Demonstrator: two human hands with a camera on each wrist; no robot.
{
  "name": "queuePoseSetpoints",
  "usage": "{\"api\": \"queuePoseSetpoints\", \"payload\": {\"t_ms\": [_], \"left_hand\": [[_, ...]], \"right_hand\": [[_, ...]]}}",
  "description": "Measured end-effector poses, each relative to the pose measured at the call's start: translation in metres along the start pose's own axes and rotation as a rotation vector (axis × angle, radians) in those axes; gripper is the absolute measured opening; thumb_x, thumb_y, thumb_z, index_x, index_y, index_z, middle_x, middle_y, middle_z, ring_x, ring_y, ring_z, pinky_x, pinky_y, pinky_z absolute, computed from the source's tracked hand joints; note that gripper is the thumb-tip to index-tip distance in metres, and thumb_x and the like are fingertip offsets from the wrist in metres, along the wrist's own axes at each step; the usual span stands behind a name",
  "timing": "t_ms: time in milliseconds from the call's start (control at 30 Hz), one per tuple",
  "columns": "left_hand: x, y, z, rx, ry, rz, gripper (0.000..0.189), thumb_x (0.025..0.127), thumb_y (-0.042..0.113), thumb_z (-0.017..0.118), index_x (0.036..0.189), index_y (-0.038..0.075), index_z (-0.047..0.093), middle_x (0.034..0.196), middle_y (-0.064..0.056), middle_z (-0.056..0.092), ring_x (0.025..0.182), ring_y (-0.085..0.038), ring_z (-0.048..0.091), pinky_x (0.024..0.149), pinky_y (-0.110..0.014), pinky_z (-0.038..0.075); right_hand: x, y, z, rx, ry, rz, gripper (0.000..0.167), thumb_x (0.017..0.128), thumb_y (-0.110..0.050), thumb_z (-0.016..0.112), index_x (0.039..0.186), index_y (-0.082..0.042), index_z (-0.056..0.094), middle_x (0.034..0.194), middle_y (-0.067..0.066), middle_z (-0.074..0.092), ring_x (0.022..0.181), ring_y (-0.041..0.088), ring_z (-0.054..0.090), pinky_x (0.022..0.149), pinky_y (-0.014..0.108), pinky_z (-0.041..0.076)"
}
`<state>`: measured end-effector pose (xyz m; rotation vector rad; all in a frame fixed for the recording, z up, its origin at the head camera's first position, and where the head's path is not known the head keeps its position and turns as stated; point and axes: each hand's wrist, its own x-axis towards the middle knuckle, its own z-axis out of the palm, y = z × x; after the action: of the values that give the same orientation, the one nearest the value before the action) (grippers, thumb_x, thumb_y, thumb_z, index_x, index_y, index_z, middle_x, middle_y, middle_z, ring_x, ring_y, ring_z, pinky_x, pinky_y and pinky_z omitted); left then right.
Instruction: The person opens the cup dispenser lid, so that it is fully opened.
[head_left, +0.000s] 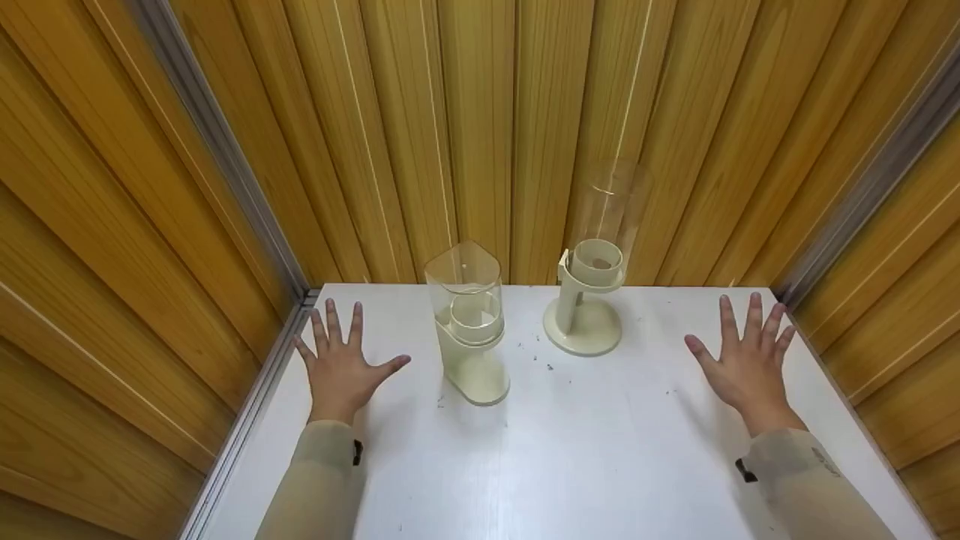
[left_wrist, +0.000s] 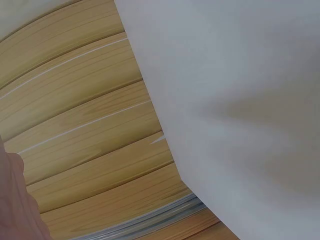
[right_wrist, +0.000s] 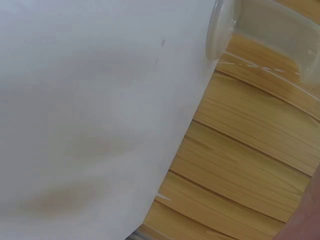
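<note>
My left hand is held over the table's left side with fingers spread, touching nothing. Over the right side, my right hand is likewise spread and holds nothing. Between them stand two cream-coloured holders. The nearer holder, right of my left hand, has a rounded base and carries a clear plastic tube with a pointed top edge. Farther back, the other holder has a round base, a short post and a ring, with a taller clear tube upright in it. The right wrist view catches part of a pale base.
The white table bears small dark crumbs near the holders. Wood-patterned panels rise behind it and at both sides. Grey metal rails run along the corners and the table's left edge.
</note>
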<state>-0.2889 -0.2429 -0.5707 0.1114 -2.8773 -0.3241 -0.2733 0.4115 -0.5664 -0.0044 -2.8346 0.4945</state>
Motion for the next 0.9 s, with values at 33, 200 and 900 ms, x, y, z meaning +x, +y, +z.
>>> {"api": "queuePoseSetpoints", "payload": {"t_ms": [33, 200, 900], "left_hand": [[-0.001, 0.002, -0.002, -0.005, 0.004, 0.006, 0.141, 0.079, 0.106, 0.059, 0.184, 0.025, 0.011, 0.192, -0.019, -0.011, 0.177, -0.050, -0.012, 0.135, -0.087, -0.008], [-0.002, 0.014, -0.010, -0.087, 0.020, 0.033, 0.139, 0.080, 0.100, 0.066, 0.184, 0.026, 0.012, 0.192, -0.017, -0.008, 0.178, -0.049, -0.010, 0.138, -0.084, -0.005], [-0.003, 0.045, -0.003, -0.296, -0.020, 0.009, 0.125, 0.090, 0.091, 0.067, 0.184, 0.025, 0.017, 0.193, -0.013, 0.007, 0.175, -0.049, 0.022, 0.138, -0.074, 0.028]], "right_hand": [[-0.001, -0.003, -0.001, 0.011, 0.004, -0.001, 0.103, 0.112, -0.075, 0.042, 0.183, -0.016, -0.003, 0.186, 0.027, -0.027, 0.167, 0.054, -0.039, 0.130, 0.079, -0.030], [-0.004, -0.020, -0.002, 0.073, 0.043, -0.016, 0.101, 0.113, -0.072, 0.045, 0.183, -0.014, 0.002, 0.188, 0.027, -0.020, 0.170, 0.056, -0.032, 0.133, 0.078, -0.026], [-0.004, -0.080, 0.051, 0.276, 0.007, -0.061, 0.087, 0.114, -0.053, 0.059, 0.181, -0.018, 0.017, 0.190, 0.022, -0.004, 0.175, 0.054, -0.018, 0.128, 0.094, 0.015]]}}
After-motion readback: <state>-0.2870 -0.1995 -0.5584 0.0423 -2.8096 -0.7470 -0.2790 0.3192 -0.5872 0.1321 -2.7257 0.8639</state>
